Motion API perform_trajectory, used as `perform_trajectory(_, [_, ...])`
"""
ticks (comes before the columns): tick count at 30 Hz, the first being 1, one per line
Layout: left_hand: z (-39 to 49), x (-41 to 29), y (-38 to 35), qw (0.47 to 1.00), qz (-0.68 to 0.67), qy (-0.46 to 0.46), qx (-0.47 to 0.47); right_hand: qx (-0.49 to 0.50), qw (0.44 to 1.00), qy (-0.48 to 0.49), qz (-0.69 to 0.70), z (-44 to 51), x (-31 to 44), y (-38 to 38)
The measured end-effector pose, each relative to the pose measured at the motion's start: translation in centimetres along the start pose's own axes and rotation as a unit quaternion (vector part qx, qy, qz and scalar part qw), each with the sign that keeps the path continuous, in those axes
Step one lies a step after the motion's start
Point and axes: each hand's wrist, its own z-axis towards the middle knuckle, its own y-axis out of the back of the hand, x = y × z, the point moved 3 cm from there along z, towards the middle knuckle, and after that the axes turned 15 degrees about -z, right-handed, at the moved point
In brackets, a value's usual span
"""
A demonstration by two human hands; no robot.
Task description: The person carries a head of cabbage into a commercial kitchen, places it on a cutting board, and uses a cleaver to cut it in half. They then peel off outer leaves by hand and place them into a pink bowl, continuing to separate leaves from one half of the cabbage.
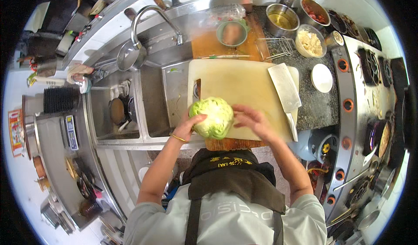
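A round green cabbage (pixel 214 117) is held up in my left hand (pixel 187 125), whose thumb lies across its side. My right hand (pixel 253 121) is at the right of the cabbage, fingers spread and blurred; whether a fingertip touches the leaves I cannot tell. Below both hands lies a pale cutting board (pixel 238 81). On the board's right side rests a cleaver, its wide steel blade (pixel 283 85) angled and its light handle (pixel 291 126) towards me.
Left of the board is a steel sink (pixel 156 104) with a curved faucet (pixel 138 19). Behind it, a bowl (pixel 232 33) stands on a wooden board (pixel 204 47). A wire rack (pixel 277 47), a white bowl (pixel 322 78) and a pot of yellow liquid (pixel 282 20) sit near the gas stove (pixel 359 65).
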Motion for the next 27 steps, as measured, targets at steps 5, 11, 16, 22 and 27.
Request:
perform_trajectory(5, [2.0,-3.4,-3.8,0.850,0.313,-0.419,0.064,-0.392,0.685,0.067,-0.610,-5.0,0.6,8.5])
perform_trajectory(11, [2.3,2.5,-6.7,0.437,0.599,-0.639,0.204,-0.336,0.680,-0.173,-0.628,-7.6,-4.9,9.0])
perform_trajectory(16, [0.6,5.4,-5.2,0.545,0.529,-0.590,0.274,-0.383,0.686,-0.035,-0.618,-7.8,-5.1,9.1])
perform_trajectory(22, [1.0,3.6,-3.8,0.725,0.463,-0.490,0.146,-0.358,0.815,-0.026,-0.455,-12.5,-0.8,6.7])
perform_trajectory(27, [2.1,2.8,-3.6,0.718,0.448,-0.501,0.182,-0.266,0.802,0.083,-0.527,-12.7,7.3,1.9])
